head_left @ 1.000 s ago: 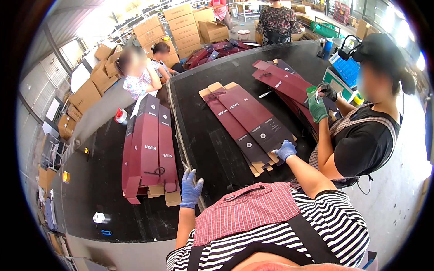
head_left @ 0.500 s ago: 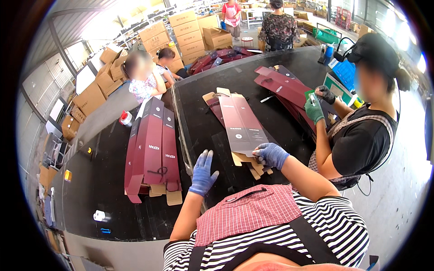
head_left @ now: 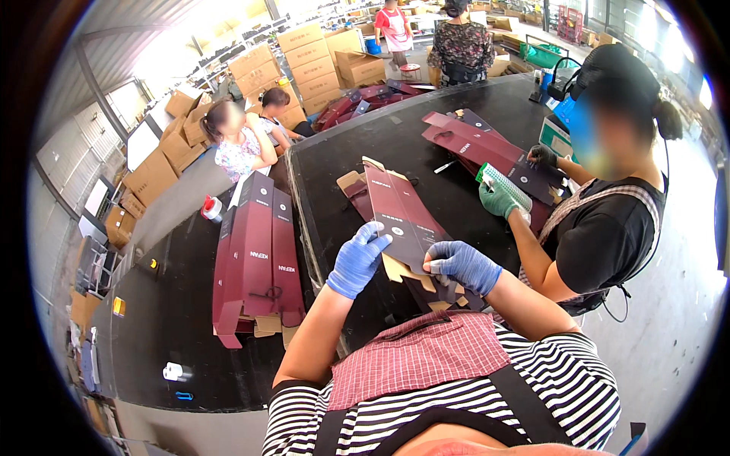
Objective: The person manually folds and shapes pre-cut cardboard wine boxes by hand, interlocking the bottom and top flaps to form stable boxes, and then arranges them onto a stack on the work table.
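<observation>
The fingers of the left hand (head_left: 354,264), in a blue glove, close on the left edge of a maroon carton (head_left: 397,199), the thumb on its dark panel. The right hand (head_left: 465,267), gloved alike, pinches the panel's near right corner narrowly between thumb and fingers. The carton lies flat-folded and slanting, its near end between the hands and its far end pointing away over the bench (head_left: 160,327). Tan flaps (head_left: 395,267) show at the near end, just beside the fingers. Another carton (head_left: 352,185) lies partly under it.

To the right, a co-worker's green glove (head_left: 498,202) holds a green-and-white item (head_left: 505,182) over more cartons (head_left: 480,144); a pen (head_left: 444,167) lies near these. To the left is a stack (head_left: 255,254) of maroon cartons, with a red-and-white container (head_left: 212,207) beside its far end. Nearer the bench's front lie a white roll (head_left: 173,372) and a small blue object (head_left: 184,396).
</observation>
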### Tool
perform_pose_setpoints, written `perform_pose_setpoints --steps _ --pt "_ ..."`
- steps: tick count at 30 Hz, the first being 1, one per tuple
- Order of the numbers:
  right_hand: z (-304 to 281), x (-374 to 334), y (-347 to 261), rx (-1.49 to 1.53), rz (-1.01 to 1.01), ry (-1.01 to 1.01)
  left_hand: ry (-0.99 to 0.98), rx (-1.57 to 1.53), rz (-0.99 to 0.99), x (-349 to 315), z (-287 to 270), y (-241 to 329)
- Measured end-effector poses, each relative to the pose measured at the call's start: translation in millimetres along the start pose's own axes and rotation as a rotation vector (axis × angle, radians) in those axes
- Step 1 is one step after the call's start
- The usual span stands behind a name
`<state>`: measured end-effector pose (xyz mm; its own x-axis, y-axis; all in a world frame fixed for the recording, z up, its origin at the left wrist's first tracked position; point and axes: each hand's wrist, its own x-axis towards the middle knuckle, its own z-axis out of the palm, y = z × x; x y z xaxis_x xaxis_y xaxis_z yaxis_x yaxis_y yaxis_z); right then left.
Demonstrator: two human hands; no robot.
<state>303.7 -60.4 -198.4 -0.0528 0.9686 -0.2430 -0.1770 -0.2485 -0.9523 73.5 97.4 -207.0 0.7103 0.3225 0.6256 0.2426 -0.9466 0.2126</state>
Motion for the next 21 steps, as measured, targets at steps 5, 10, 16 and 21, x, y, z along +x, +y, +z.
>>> perform_pose_setpoints --steps 5,10,16,21 --pt "16 -3 -23 -0.134 -0.250 0.040 0.345 -0.015 0.131 -6 0 -12" --pt "23 -17 -63 -0.081 -0.553 0.076 0.491 0.004 -0.028 -10 -37 -11" --pt "-1 -7 -71 -0.067 -0.894 0.535 0.973 -0.428 -0.287 9 -103 -16" --pt "-7 9 -56 -0.100 -0.821 0.400 1.193 -0.367 -0.299 23 -175 46"
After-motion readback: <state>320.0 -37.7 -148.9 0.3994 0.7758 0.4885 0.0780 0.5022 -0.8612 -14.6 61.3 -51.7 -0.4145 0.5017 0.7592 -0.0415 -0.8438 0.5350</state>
